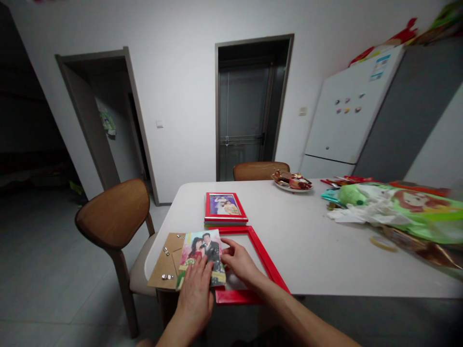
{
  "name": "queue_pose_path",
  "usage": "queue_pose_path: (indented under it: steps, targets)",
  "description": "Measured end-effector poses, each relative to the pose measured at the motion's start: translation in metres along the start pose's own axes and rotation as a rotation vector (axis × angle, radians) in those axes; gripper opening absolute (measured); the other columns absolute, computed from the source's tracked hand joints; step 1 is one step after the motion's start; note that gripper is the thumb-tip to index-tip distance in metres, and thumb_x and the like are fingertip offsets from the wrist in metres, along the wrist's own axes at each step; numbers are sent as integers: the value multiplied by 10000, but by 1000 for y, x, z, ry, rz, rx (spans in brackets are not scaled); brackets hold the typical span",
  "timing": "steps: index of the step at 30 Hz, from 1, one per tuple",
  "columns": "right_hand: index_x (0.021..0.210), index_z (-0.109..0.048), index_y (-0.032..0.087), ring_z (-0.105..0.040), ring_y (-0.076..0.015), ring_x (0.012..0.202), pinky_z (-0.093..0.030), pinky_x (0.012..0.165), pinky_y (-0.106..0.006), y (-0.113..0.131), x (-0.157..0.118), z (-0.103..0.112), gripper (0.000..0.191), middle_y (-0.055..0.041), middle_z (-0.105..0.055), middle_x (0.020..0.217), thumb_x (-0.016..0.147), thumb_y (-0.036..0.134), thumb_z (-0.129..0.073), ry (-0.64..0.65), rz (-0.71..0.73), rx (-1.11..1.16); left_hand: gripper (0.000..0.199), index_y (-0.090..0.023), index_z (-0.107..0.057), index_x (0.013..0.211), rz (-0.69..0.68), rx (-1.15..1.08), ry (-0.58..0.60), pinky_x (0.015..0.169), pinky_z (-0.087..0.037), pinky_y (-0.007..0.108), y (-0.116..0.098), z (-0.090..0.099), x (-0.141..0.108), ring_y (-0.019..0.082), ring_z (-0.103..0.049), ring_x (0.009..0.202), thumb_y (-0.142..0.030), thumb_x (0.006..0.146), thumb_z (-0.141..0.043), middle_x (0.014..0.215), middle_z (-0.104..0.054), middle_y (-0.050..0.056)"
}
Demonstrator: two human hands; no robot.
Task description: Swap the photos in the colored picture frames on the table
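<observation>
A photograph (pixel 206 248) of two people in a red dress and a dark suit lies partly over a brown backing board (pixel 162 265) with metal clips. My left hand (pixel 197 284) rests flat on its lower part, fingers stretched out. At its right edge my right hand (pixel 237 260) curls its fingers, thumb and forefinger against the border. Beneath the right wrist lies an empty red picture frame (pixel 268 262), its left side hidden by the photograph and hands. Just behind is a stack of picture frames, the top one a red frame (pixel 226 220) with a picture in it.
A plate (pixel 294 188) with wrapped items stands at the table's back. A green package (pixel 415 212), crumpled white tissue (pixel 372 212) and a tape roll (pixel 383 244) lie to the right. Wooden chairs stand left (pixel 115 212) and behind (pixel 260 170) the white table (pixel 318 260).
</observation>
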State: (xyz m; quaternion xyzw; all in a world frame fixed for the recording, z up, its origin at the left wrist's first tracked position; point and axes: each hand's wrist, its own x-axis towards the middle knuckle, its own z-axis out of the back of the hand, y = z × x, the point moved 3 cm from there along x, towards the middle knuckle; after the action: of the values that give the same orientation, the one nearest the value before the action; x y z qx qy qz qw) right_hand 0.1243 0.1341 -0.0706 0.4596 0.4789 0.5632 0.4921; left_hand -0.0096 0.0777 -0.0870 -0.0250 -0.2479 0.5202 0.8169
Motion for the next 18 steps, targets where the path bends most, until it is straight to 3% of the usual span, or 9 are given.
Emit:
queue_pose_path:
  steps: [2,5,8,11,14,16,18]
  targets:
    - [1121,-440,131,-514,-89,548,-402,507,-205,17,1,-10,527,29,-558,654,600,149,-518,-29,72,162,596,-125,-422,1189,-6,-48,-98,971,-298,441,3,4,6,230,-313,1204,-21,605,-362,1293,-383,117]
    - [1121,-423,154,-553,-102,673,-422,594,-216,46,-3,-22,514,-7,-591,791,623,193,-540,-9,108,350,503,-148,-448,1167,23,-215,-279,964,-325,393,12,26,15,194,-399,1150,-56,690,-319,1233,-464,90]
    - [1108,-435,154,-571,-105,703,-427,615,-226,61,-11,-29,473,-44,-582,913,652,235,-537,41,51,396,365,-169,-523,1088,215,-426,-427,898,-387,380,26,56,18,224,-518,1024,-194,759,-367,1093,-579,88]
    - [1057,-476,141,-575,-104,669,-421,584,-219,55,-16,-29,427,-44,-587,864,652,244,-562,28,-35,361,349,-158,-562,1018,458,-735,-551,816,-434,384,34,74,17,257,-575,911,-336,732,-470,940,-644,89]
    - [964,-518,146,-556,-84,559,-400,504,-196,37,-18,-25,325,-20,-590,735,671,279,-561,34,-157,418,418,-142,-529,1040,559,-1209,-613,773,-457,354,22,68,17,233,-600,850,-382,698,-519,885,-656,75]
    - [929,-523,161,-550,-84,522,-408,495,-200,25,-18,-21,267,-12,-596,680,698,295,-529,51,-198,542,441,-147,-508,1060,560,-1478,-602,768,-461,333,4,56,19,214,-606,840,-370,680,-546,893,-656,67]
    - [956,-506,186,-570,-101,560,-439,535,-223,16,-15,-12,256,-11,-619,697,707,249,-498,-21,-188,656,452,-146,-508,1059,552,-1643,-554,773,-462,322,-16,44,21,210,-603,854,-349,661,-576,903,-655,71]
